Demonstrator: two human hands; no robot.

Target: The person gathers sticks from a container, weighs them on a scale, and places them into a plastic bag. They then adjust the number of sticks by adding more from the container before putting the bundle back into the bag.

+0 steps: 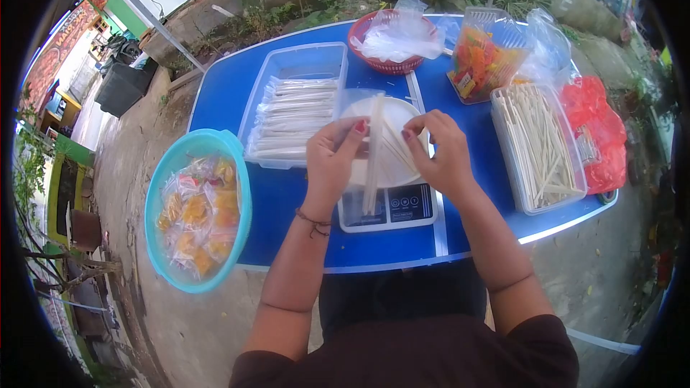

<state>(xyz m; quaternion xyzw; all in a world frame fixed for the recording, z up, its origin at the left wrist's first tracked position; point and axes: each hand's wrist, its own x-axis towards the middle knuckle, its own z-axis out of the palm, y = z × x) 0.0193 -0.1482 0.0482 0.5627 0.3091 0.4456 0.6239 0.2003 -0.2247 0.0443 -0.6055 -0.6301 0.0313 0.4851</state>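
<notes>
My left hand [336, 152] pinches a narrow clear plastic sleeve [373, 165] between thumb and fingers. The sleeve hangs upright and looks whitish inside; its contents are hard to make out. Close by on the right, my right hand [440, 149] has its thumb and fingertips drawn together above the plate's right side, and what lies between them is too small to tell. Below both hands, a white round plate [359, 174] with a few pale thin sticks [397, 153] rests on a kitchen scale [410, 213] with a dark button panel.
A clear bin of filled sleeves [295, 116] stands left, beside a turquoise basin [244, 208] of bagged orange snacks. To the right are a box of loose sticks [539, 144] and a red plastic bag [602, 136]. A red basket [392, 66] and a container of orange packets [480, 65] stand behind.
</notes>
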